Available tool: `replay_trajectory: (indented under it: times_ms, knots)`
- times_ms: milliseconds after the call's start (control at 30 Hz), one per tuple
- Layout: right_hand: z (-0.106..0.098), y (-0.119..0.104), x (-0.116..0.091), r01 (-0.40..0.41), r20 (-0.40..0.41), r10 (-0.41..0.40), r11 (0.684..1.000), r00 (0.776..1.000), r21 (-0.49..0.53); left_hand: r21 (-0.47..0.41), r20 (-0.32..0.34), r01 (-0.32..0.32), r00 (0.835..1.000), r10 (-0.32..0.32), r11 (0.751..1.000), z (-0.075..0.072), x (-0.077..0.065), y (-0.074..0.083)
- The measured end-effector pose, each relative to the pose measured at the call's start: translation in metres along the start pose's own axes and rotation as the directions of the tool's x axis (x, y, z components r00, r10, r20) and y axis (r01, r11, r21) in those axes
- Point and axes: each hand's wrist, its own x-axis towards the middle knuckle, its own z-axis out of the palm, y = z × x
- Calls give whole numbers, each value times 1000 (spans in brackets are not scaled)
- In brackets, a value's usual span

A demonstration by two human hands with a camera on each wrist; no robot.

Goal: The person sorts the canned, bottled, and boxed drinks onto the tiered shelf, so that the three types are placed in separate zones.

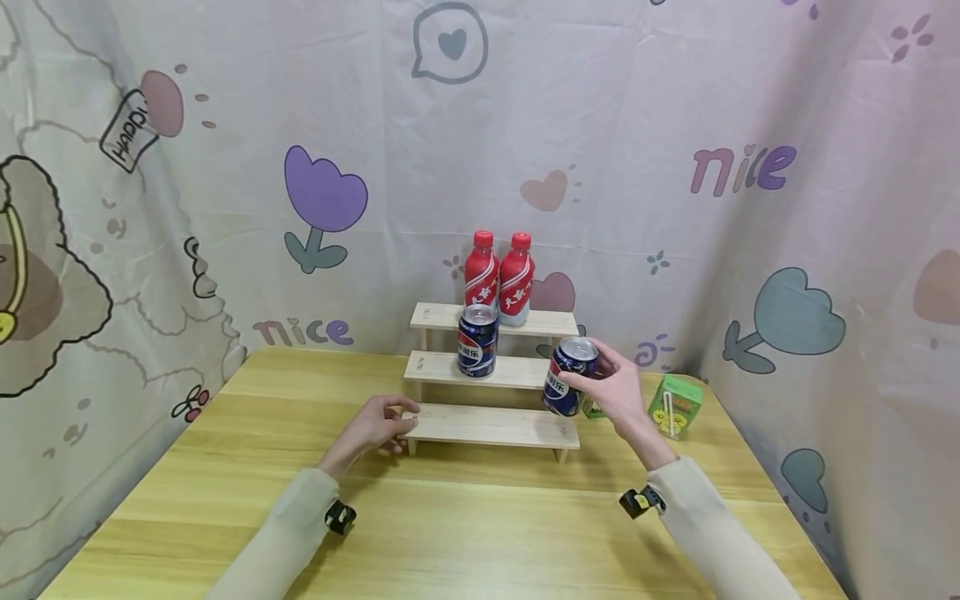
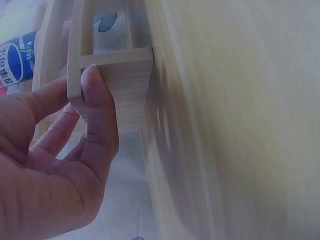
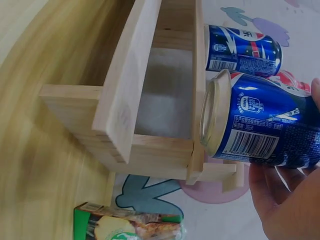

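A three-step wooden display stand (image 1: 487, 423) is on the table. My left hand (image 1: 378, 423) pinches the left end of its lowest board, with fingers around the board's corner (image 2: 75, 85) in the left wrist view. My right hand (image 1: 618, 387) grips a blue cola can (image 1: 570, 377) by its sides, at the right end of the stand near the middle step. In the right wrist view, the held can's bottom rim (image 3: 216, 115) overlaps the middle board. Another blue cola can (image 1: 477, 342) stands upright on the middle step.
Two red bottles (image 1: 516, 279) stand side by side on the top step. A green drink carton (image 1: 677, 407) with a straw is on the table to the right. Another carton (image 3: 125, 225) sits beside the stand, mostly hidden behind the right hand in the head view. A printed curtain (image 1: 630, 108) hangs behind.
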Motion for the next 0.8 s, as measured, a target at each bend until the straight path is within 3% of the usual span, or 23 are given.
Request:
replay_trajectory:
  times_ms: [300, 800]
  knots:
    - [12, -4, 11, 11, 24, -12, 999, 1000, 43, -3, 6, -1, 1000, 1, 1000, 0, -2, 3]
    - [38, -10, 29, 41, 30, -42, 999, 999, 20, 8, 3, -5, 1000, 4, 1000, 1, -1, 2]
